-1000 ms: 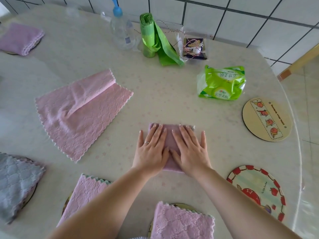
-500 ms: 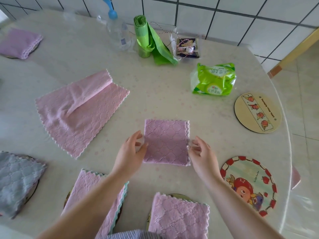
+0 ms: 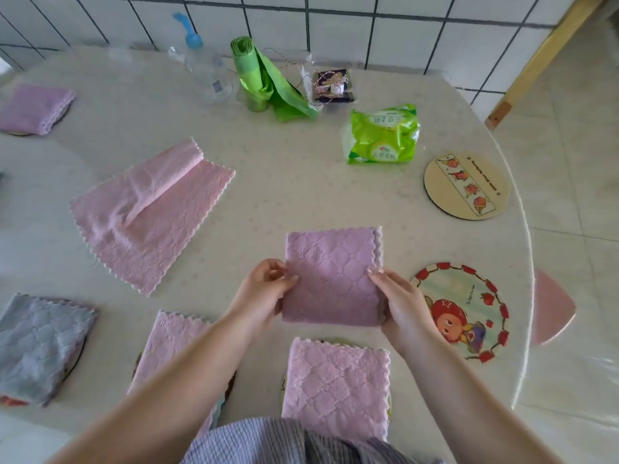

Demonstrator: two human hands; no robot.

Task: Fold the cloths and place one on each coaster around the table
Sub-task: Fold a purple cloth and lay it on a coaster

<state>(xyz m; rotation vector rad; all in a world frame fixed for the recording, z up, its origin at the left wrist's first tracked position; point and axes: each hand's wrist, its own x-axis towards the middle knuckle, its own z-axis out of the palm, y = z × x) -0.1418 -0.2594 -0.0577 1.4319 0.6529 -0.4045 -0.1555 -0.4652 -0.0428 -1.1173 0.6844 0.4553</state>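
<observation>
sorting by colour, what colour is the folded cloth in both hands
Lilac purple with a quilted diamond pattern, folded cloth, head view.

I see two bare forearms running from the bottom corners of the frame toward the centre, with no sleeves on them. The left hand (image 3: 264, 289) and the right hand (image 3: 403, 304) wear no gloves, and the nails are short and unpainted. At the bottom centre, a garment (image 3: 288, 442) of crinkled fabric shows thin grey, lilac and white stripes.
</observation>
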